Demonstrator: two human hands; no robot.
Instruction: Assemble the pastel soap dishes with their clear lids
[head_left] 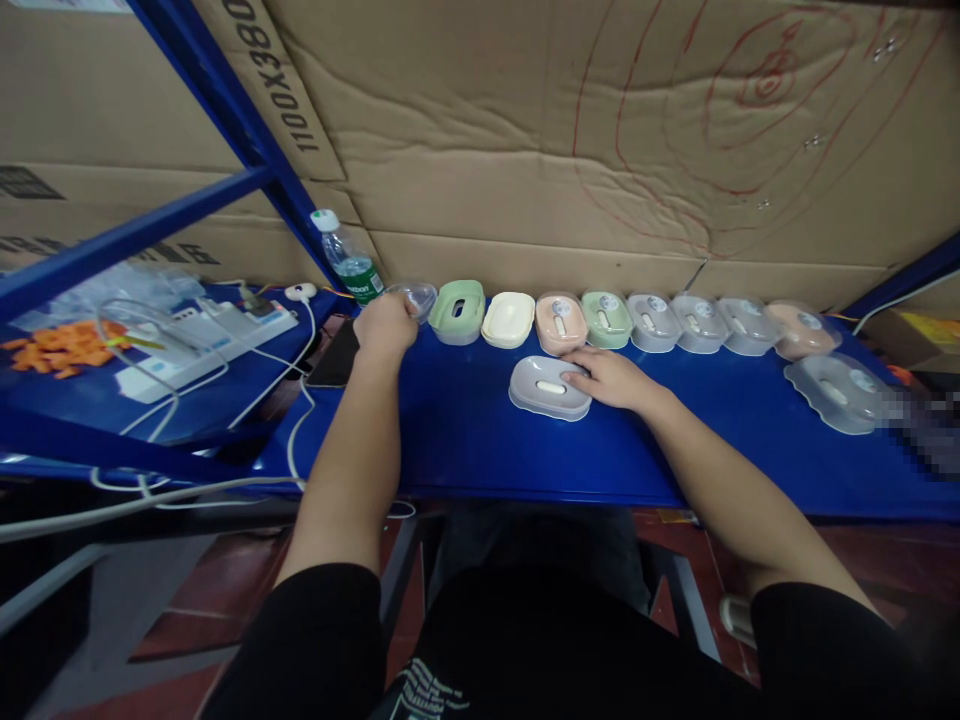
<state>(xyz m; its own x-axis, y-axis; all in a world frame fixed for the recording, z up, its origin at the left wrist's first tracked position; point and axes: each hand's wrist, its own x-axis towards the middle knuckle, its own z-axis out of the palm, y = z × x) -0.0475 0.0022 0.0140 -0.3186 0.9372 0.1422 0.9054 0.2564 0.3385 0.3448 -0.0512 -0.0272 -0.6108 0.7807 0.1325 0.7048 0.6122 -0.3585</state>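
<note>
Black T-shirt point(555, 650) nearest. Right hand point(613, 379), loosely spread, touches right edge of gray plastic box point(546, 373) on blue table point(457, 445), grip unclear. Left hand point(385, 329) curls at clear plastic lid point(424, 300), hold unclear.

Light was dim, diffuse. Small glints showed on the plastic containers point(550, 388). Floor point(195, 610) lay in shadow. Wide-angle distortion stretched edges; pixelation blotted right side.

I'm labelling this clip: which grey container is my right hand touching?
The leftmost grey container, in front of a peach container, your right hand on its edge. Other grey ones sit further right.
</note>
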